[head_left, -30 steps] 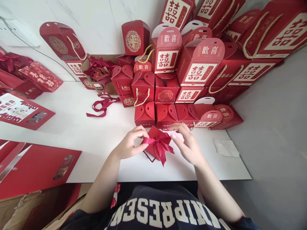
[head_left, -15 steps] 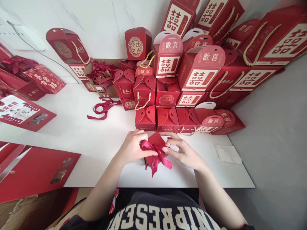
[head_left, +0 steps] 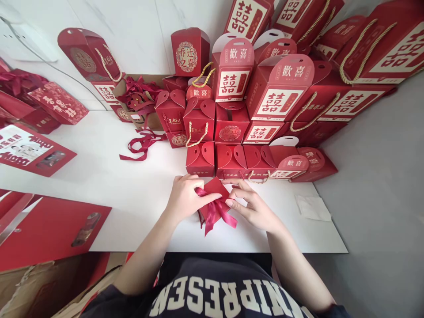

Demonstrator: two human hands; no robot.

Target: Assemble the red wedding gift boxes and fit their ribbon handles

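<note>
A small red gift box (head_left: 215, 184) sits on the white table close in front of me, one corner turned away from me. Across its top lies a shiny dark pink ribbon (head_left: 226, 217), shaped into a bow with two tails hanging toward me. My left hand (head_left: 188, 196) has its fingers curled around the bow's left loop, its thumb stretched over the knot. My right hand (head_left: 248, 204) pinches the ribbon at the right side of the bow, with the index finger extended along the box's far edge. The knot is partly hidden under my left thumb.
Stacked red gift boxes (head_left: 232, 161) with rope handles stand right behind the small box. A loose ribbon (head_left: 142, 145) lies left of them, by a carton of ribbons (head_left: 155, 120). Large red boxes (head_left: 59, 229) are at the left, a white tissue (head_left: 313, 207) at the right.
My left thumb has moved up and over the knot, covering part of the bow. My right hand stays at the right loop. The whole view has shifted slightly.
</note>
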